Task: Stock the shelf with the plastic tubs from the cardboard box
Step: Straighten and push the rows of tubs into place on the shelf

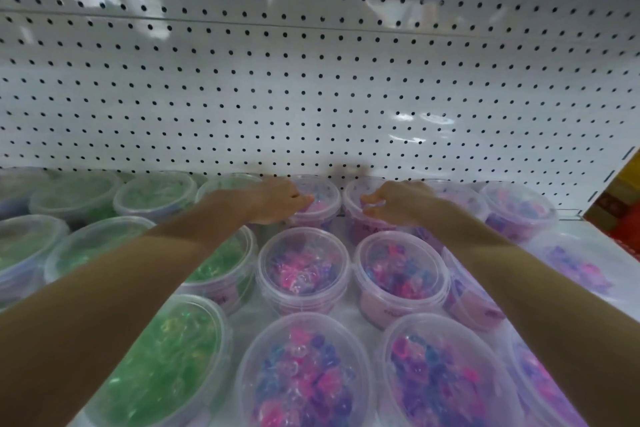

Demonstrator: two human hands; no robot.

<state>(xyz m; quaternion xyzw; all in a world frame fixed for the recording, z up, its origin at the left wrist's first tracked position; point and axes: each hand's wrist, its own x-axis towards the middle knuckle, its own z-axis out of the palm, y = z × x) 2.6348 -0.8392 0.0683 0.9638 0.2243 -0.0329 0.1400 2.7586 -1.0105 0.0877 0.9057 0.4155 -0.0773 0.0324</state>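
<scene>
Both grips are far in, at the back row, and each is closed on one tub: your left grip (277,199) curls over the left rim of the left back tub (320,196), thumb on the lid, and your right grip (394,201) bends its fingers on the lid of the right back tub (356,218). Blur hides how firm the hold is.

Nearest to you stand a green tub (166,357) and two pink-purple front tubs (304,378). All are round, of clear thin plastic with a snap lid, so smooth and a little soft at the wall. Behind them comes the middle row (303,270), with the same shape and filling.

After that are your two tubs, side by side and almost touching, each directly under its own grip, so neither arm is nearer. Being round, they have no long axis. They sit just in front of the white pegboard (311,80), so I judge the move goes straight back along the shelf (595,229). The cardboard box is not in view
</scene>
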